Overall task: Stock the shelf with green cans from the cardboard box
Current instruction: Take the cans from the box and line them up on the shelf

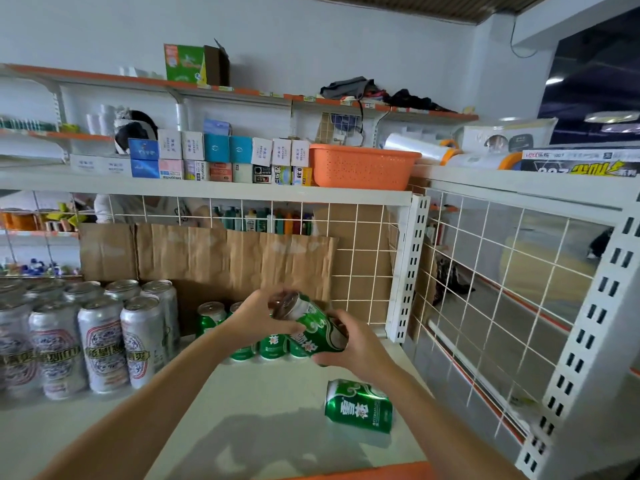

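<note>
Both my hands hold one green can (313, 323), tilted with its top toward the upper left, above the white shelf (270, 393). My left hand (261, 315) grips its top end and my right hand (349, 344) grips its bottom end. Behind and below it, several green cans (211, 318) stand upright in a row at the back of the shelf, partly hidden by my hands. Another green can (358, 405) lies on its side on the shelf near my right forearm. The cardboard box is not in view.
Tall silver cans (100, 341) stand in a block on the shelf's left. Brown cardboard (207, 254) lines the wire back. A white wire grid side panel (502, 306) closes the right. Above, a shelf carries small boxes and an orange basket (362, 166).
</note>
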{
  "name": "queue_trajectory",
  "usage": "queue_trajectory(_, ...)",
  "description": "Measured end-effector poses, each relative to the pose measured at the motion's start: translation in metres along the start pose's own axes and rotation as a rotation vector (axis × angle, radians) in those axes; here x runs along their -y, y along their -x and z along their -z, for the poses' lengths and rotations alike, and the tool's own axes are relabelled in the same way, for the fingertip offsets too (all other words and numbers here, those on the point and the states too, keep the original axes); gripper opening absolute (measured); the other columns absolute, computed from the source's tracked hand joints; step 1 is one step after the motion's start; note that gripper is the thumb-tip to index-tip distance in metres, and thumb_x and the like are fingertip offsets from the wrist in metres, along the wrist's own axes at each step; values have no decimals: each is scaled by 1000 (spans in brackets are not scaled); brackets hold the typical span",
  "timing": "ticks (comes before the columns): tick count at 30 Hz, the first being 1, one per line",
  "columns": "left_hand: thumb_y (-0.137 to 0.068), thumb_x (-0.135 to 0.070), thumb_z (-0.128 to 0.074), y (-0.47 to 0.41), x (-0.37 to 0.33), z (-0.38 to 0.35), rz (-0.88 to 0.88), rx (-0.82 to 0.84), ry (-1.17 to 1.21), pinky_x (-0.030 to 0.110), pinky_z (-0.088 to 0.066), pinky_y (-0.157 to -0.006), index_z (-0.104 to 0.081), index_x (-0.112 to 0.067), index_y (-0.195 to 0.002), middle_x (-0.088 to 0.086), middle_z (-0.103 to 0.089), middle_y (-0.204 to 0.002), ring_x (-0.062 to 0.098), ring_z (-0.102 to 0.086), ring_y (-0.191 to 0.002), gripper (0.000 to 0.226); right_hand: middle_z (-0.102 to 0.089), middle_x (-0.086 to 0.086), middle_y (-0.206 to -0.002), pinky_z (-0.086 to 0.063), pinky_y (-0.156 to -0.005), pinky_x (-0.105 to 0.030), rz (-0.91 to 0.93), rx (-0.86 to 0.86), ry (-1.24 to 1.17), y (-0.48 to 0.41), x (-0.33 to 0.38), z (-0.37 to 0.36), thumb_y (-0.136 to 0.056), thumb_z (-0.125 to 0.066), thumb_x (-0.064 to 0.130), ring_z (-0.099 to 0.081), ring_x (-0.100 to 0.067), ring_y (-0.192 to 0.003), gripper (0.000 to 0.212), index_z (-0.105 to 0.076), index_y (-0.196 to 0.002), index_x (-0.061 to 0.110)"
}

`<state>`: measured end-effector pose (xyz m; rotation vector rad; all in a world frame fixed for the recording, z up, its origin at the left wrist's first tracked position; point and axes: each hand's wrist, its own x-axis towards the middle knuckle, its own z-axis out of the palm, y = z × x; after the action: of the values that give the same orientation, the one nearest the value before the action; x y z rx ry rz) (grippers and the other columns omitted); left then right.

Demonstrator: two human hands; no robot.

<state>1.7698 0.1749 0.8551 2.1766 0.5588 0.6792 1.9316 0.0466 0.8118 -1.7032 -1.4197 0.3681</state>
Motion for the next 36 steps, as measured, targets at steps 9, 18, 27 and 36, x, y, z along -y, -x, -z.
queue_trajectory(9, -48, -59, -81, 15, 8, -8, 37, -41, 552, 30, -54, -83, -53, -33, -120, -4, -62, -118, 13, -62, -107, 81, -72, 2, -98, -54, -74, -22, -39, -77, -441, 5, 5, -10, -64, -83, 29, -68, -11, -92, 47, -62, -105, 22)
queue_trajectory(18, -64, -26, -73, 18, -5, -21, 49, -63, 710, 20, -54, -66, -57, -17, -119, 4, -72, -99, 16, -69, -89, 58, -71, -6, -107, -55, -82, -30, -28, -36, -506, 15, 8, -26, -62, -77, 39, -68, -19, -98, 60, -62, -114, 13)
queue_trajectory(27, -49, -31, -81, 19, 4, -23, 74, -168, 718, 28, -58, -71, -61, -16, -111, 11, -70, -103, 26, -68, -93, 67, -50, 15, -134, -40, -102, -25, -14, -43, -67, 26, 18, -16, -52, -68, 75, -47, -1, -121, 105, -35, -140, 30)
queue_trajectory(36, -74, -14, -77, 14, -8, -25, 124, -164, 557, 20, -54, -63, -60, -27, -90, -2, -68, -91, 11, -66, -82, 27, -57, 20, -101, -46, -78, -15, -101, -122, -67, 29, 22, -37, -67, -82, 38, -56, -3, -96, 61, -45, -114, 30)
